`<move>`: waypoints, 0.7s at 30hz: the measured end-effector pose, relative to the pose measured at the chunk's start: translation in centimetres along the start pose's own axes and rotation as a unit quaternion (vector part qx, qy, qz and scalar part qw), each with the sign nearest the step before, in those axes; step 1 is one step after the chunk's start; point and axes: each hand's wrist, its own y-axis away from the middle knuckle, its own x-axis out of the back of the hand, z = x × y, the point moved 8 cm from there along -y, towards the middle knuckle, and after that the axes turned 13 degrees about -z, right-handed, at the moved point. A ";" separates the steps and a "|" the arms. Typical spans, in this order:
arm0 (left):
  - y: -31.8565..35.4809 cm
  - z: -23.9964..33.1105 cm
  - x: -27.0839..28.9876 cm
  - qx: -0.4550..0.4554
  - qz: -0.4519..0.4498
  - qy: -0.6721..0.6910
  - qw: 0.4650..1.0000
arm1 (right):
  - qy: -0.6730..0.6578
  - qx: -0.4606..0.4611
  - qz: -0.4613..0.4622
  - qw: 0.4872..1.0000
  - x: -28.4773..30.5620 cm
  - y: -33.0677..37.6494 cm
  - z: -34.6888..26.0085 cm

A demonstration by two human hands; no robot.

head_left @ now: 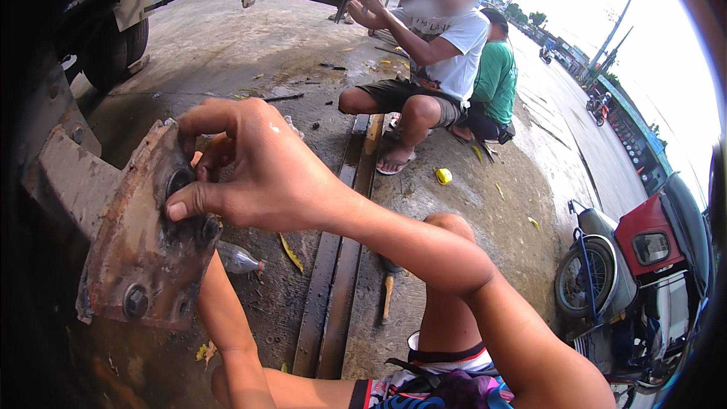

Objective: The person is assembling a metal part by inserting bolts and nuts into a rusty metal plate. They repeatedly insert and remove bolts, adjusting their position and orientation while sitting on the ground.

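Observation:
A rusty steel bracket plate [125, 238] fixed at the vehicle frame stands at the left. My right hand [254, 163] reaches across to its upper part, thumb and fingers closed around a dark bolt [179, 182] at the plate's face. Lower on the plate sits another bolt head [135, 301], with one more bolt [208, 229] near its right edge. My left forearm [235, 341] rises from below and passes behind the plate. That plate hides my left hand, so its fingers cannot be made out.
Two long steel bars [333, 288] lie on the concrete beside a wooden-handled tool [388, 297]. A plastic bottle [238, 259] lies near the plate. Farther off are a yellow tape measure [443, 176], a squatting person in white [447, 53], another in green [496, 72], and a motorcycle with sidecar [594, 273].

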 end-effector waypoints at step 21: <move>-0.5 -0.7 -0.2 0.012 -0.006 0.026 1.000 | 0.258 0.190 0.143 0.937 -1.5 3.3 -2.2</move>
